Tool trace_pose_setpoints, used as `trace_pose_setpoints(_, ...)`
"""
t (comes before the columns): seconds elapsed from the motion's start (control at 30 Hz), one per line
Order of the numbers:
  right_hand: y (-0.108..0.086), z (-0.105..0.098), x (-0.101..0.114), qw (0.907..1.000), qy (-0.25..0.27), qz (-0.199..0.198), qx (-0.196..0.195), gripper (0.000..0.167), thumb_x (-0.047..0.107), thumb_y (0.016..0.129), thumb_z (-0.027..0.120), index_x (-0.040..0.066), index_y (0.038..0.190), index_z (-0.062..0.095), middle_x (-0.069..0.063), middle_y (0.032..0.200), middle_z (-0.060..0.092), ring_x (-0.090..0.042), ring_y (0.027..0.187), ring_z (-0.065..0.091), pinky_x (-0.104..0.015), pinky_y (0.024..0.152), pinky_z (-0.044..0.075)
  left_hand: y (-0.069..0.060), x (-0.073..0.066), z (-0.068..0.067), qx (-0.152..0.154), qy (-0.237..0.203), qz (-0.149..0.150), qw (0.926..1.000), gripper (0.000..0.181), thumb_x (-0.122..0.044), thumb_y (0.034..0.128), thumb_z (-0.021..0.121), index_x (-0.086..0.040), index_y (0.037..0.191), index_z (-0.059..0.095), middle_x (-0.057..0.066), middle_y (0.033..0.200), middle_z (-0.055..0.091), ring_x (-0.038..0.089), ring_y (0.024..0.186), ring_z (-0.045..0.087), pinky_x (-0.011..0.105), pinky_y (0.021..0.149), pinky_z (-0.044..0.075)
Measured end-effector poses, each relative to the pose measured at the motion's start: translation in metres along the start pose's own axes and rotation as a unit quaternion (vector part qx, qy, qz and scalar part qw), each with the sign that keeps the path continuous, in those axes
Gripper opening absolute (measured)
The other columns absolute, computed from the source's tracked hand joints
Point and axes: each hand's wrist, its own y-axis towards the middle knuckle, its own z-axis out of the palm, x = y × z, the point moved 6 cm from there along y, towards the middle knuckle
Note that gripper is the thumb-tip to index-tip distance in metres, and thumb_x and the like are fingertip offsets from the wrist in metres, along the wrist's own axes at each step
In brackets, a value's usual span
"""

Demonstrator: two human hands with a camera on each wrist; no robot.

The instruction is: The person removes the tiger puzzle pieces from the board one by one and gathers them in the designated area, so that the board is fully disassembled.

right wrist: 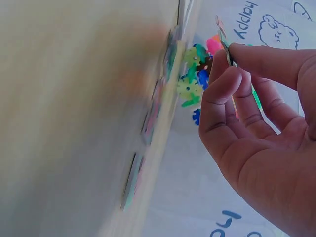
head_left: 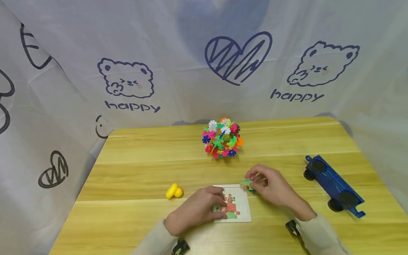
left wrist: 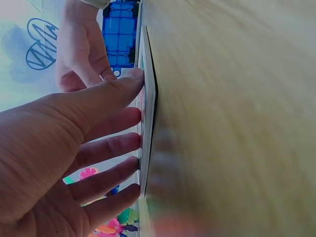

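Note:
A white-framed puzzle board [head_left: 244,210] lies flat on the table, with joined red and green pieces [head_left: 231,207] in its middle. My left hand [head_left: 199,207] covers the board's left part; in the left wrist view its spread fingertips [left wrist: 132,140] touch the board's face. Just past the board's upper right corner, my right hand [head_left: 274,186] pinches a puzzle piece [right wrist: 222,34] between thumb and index finger, raised off the table. Beneath that hand, loose puzzle pieces [right wrist: 132,180] lie on the tabletop, mostly hidden in the head view.
A yellow toy duck [head_left: 174,191] sits left of the board. Behind stands a ball of colourful flower-shaped plastic pieces [head_left: 222,139]. At the right, a blue toy vehicle [head_left: 334,184] lies with its black wheels showing. A printed white cloth [head_left: 181,85] hangs behind the wooden table [head_left: 137,173].

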Motion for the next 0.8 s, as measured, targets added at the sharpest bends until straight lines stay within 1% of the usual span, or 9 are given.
trace_pose_setpoints(0.07,-0.004,-0.003,-0.002,0.9999,0.0,0.007,-0.009,0.026,-0.006,0.095,0.076,0.013,0.112,0.075,-0.005,0.11,0.076,-0.013,0.094,0.072,-0.023,0.075,0.064,0.0,0.0,0.0,0.003,0.0,-0.002,1.0,0.028,-0.036,0.0947,0.088,-0.014,0.112,0.086,-0.003,0.12,0.078,0.014,0.125,0.071,0.028,0.116,0.056)
trace_pose_setpoints(0.13,-0.007,-0.007,-0.004,0.9998,-0.004,0.012,-0.016,0.026,-0.006,0.095,0.077,0.014,0.112,0.075,-0.004,0.109,0.076,-0.012,0.093,0.072,-0.023,0.075,0.063,0.0,0.0,0.0,0.002,-0.001,-0.002,1.0,0.028,-0.036,0.0946,0.088,-0.014,0.112,0.086,-0.002,0.121,0.078,0.015,0.125,0.071,0.029,0.116,0.056)
trace_pose_setpoints(0.5,-0.023,-0.034,-0.014,0.9979,-0.037,0.005,-0.054,0.027,-0.008,0.096,0.076,0.013,0.113,0.076,-0.005,0.107,0.077,-0.006,0.089,0.071,-0.022,0.071,0.06,-0.002,-0.001,0.0,-0.004,-0.007,0.003,1.0,0.027,-0.036,0.095,0.087,-0.014,0.111,0.086,-0.002,0.121,0.076,0.012,0.116,0.071,0.026,0.111,0.058)
trace_pose_setpoints(0.8,-0.031,-0.051,-0.02,0.9947,-0.061,0.002,-0.082,0.027,-0.009,0.096,0.075,0.013,0.113,0.076,-0.005,0.108,0.079,-0.007,0.091,0.071,-0.022,0.07,0.06,-0.002,-0.001,0.0,-0.003,-0.006,0.004,1.0,0.027,-0.036,0.0956,0.087,-0.014,0.111,0.086,-0.001,0.122,0.075,0.014,0.118,0.071,0.027,0.111,0.058)
